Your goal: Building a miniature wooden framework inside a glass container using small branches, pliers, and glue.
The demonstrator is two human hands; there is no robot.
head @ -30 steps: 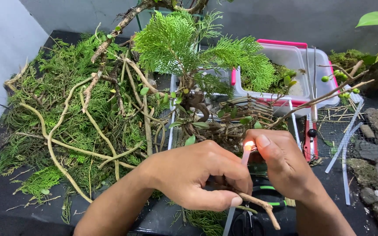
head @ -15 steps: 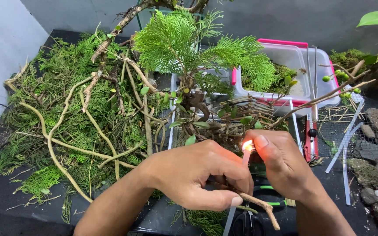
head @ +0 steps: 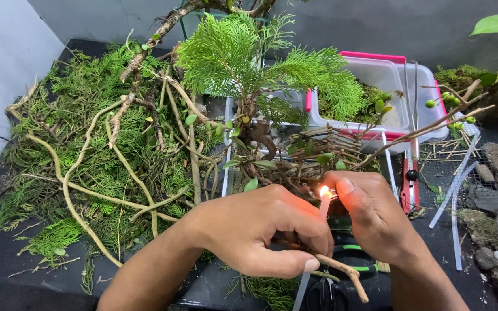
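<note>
Left hand: the left hand [head: 255, 230] is curled shut around a brown twig [head: 341, 270], which sticks out at 5 o'clock.
Right hand: the right hand [head: 370, 213] is closed on something hidden; a flame [head: 324, 192] burns at its thumb.
Around: small tree [head: 249, 75] at 12 o'clock, plastic box [head: 387, 75] at 1 o'clock, cut green sprigs [head: 76, 144] at 10 o'clock on the dark worktop [head: 7, 270].

Thin brown twig [head: 341, 270] lies slanted, small flame [head: 324, 190] burning just above
</note>
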